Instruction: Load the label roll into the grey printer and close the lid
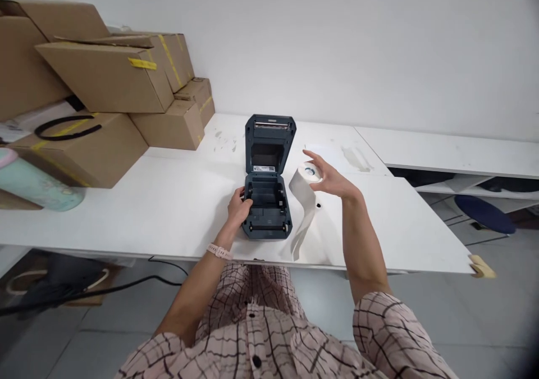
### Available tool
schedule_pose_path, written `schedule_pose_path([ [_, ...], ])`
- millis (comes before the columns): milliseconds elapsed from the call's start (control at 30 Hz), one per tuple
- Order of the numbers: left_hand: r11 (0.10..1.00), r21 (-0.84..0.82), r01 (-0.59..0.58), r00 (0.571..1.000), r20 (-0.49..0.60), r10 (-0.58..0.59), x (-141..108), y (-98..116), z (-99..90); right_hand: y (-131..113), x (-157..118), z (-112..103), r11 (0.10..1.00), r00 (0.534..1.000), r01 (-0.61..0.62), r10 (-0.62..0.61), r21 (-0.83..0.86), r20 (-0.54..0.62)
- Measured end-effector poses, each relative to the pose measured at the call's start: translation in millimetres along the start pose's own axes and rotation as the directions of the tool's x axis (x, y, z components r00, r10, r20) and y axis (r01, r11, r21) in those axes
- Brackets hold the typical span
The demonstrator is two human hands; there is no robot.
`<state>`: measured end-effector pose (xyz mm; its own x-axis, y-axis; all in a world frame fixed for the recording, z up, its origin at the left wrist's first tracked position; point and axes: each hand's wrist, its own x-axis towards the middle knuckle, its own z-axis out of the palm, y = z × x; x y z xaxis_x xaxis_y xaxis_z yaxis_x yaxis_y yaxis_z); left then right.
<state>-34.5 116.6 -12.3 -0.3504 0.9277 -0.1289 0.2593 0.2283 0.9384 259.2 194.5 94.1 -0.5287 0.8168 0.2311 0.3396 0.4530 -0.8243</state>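
A dark label printer [268, 217] stands on the white table with its lid [269, 135] raised. The bay inside it holds no roll. My left hand [239, 208] grips the printer's left side, thumb over the rim and fingers on the outer wall. To the right of the printer, my right hand [330, 178] is curved around a white label roll [300, 178], thumb at its near side and index finger stretched past its far side. From the roll a loose paper strip [304, 227] trails toward the table's front edge. Part of the far side of the roll is hidden.
Cardboard boxes [113, 78] are stacked at the back left, a black loop [67, 137] on one. A mint bottle [40, 182] leans by them. The white table [177, 210] meets the wall behind. A blue stool [484, 213] stands at far right; a black cable [126, 282] runs below left.
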Motion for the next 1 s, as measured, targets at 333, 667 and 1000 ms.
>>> schedule_pose_path([
  [333,0.999,-0.033,-0.015,1.0,-0.006,0.015,10,-11,3.6,88,15,27,0.976,0.977,-0.212,0.213,0.054,-0.017],
  [667,0.997,-0.082,-0.017,1.0,-0.006,0.016,14,-17,5.2,102,-97,15,0.904,0.943,-0.333,0.315,0.268,0.106],
  [1000,0.986,-0.164,-0.007,1.0,-0.03,0.002,10,-11,7.2,-34,-32,52,0.99,0.916,0.13,-0.138,0.046,0.377],
])
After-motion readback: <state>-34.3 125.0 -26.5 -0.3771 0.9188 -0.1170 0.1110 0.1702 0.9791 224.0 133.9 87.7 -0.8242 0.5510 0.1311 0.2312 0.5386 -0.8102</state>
